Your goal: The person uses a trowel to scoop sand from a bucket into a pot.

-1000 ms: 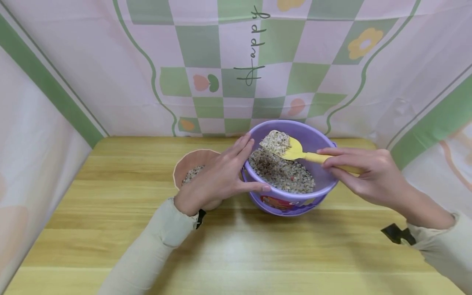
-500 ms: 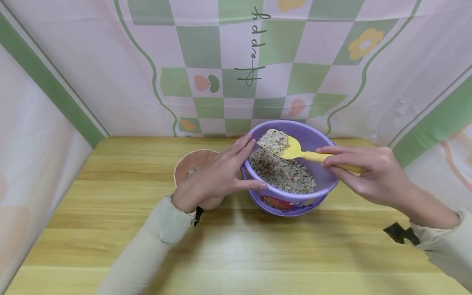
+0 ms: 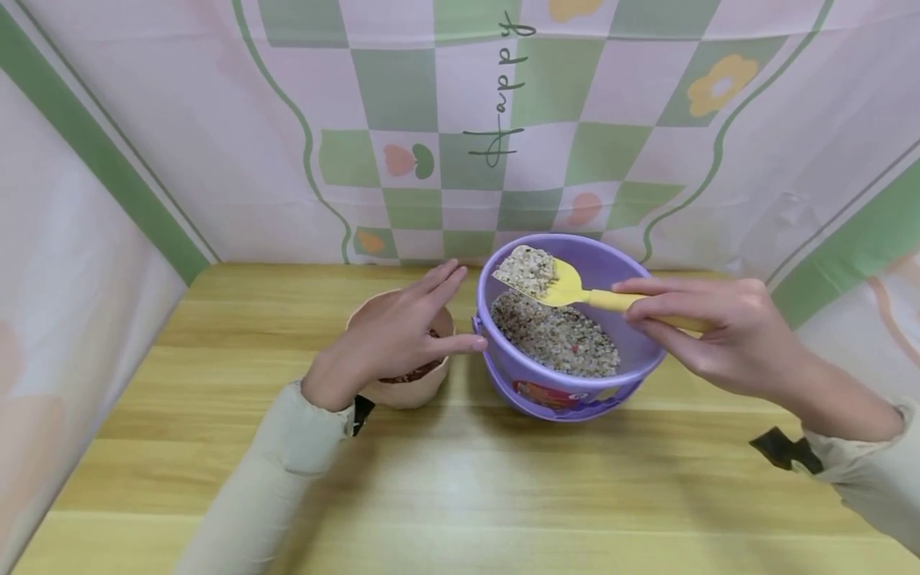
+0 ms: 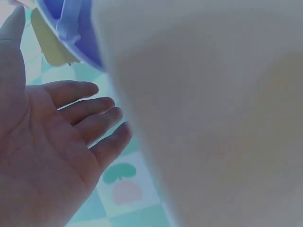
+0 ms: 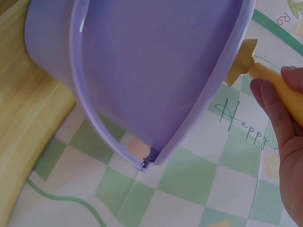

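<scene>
We see a wooden table [image 3: 460,479] set against a pink-and-green checked cloth [image 3: 402,88]. A purple bucket [image 3: 618,279] sits on it just past centre, toward 1 o'clock, part-filled with pale mixed grain [image 3: 557,339]. At the bucket's 9 o'clock, just beside it, stands a small pink cup [image 3: 417,391].

Our right hand [image 3: 707,331] comes in from 3 o'clock, fingers and thumb curled round the handle of a yellow scoop [image 3: 568,286]. The scoop's blade sits over the bucket's far side, near 11 o'clock on its rim, heaped with grain.

Our left hand [image 3: 391,339] lies over the cup, fingers straight and loosely together, pointing toward 2 o'clock, holding nothing; the thumb tip reaches almost to the bucket's wall. The left wrist view shows the palm flat and open beside the cup's pale side.

Compared with a second ago, the left hand has pulled back from the bucket, where its fingers rested against the rim, and now covers the cup instead. The scoop has shifted slightly toward 9 o'clock and a little higher, load intact. We judge the loaded scoop is heading for the cup while the left hand moves to steady it. The bucket itself has not moved.
</scene>
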A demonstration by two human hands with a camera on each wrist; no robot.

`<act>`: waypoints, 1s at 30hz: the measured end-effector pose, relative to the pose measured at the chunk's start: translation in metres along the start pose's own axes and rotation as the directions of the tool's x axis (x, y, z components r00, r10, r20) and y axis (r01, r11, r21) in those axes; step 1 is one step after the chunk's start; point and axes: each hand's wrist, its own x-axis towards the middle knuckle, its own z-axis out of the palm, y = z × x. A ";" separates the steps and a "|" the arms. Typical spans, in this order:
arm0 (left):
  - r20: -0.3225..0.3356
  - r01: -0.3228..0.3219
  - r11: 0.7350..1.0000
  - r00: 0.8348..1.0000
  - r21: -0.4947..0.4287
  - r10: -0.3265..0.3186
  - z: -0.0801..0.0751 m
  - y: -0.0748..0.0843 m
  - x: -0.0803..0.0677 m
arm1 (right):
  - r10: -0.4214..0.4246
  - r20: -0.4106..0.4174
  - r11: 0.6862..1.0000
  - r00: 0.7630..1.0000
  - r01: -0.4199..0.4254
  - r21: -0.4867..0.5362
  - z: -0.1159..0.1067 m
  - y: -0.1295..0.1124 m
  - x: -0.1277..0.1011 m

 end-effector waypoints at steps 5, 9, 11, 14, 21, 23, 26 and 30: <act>-0.002 0.018 0.998 1.000 -0.052 -0.018 -0.002 -0.013 -0.009 | -0.023 -0.006 1.000 1.000 0.023 0.013 0.004 -0.001 0.007; 0.012 0.029 0.996 1.000 -0.079 -0.028 -0.002 -0.024 -0.018 | -0.029 0.000 0.999 1.000 0.029 0.016 0.009 0.000 0.009; 0.012 0.030 0.997 1.000 -0.077 -0.029 -0.001 -0.029 -0.022 | -0.025 0.016 0.999 1.000 0.024 0.021 0.011 0.001 0.010; 0.004 0.030 0.997 1.000 -0.070 -0.030 0.000 -0.036 -0.028 | -0.015 0.052 1.000 0.999 0.014 0.011 0.013 0.002 0.010; 0.006 0.080 0.994 0.997 -0.079 -0.080 0.002 -0.048 -0.041 | -0.021 0.097 1.000 0.995 0.022 -0.015 0.019 0.004 0.011; 0.006 0.093 0.992 0.996 -0.079 -0.093 0.003 -0.051 -0.043 | -0.028 0.100 1.000 0.995 0.028 0.000 0.022 0.004 0.012; 0.011 0.123 0.990 0.992 -0.073 -0.123 0.002 -0.055 -0.047 | -0.043 0.105 0.999 0.994 0.040 0.031 0.027 0.005 0.014; 0.024 0.149 0.986 0.989 -0.078 -0.147 0.002 -0.058 -0.051 | -0.059 0.116 0.997 0.992 0.052 0.058 0.033 0.004 0.018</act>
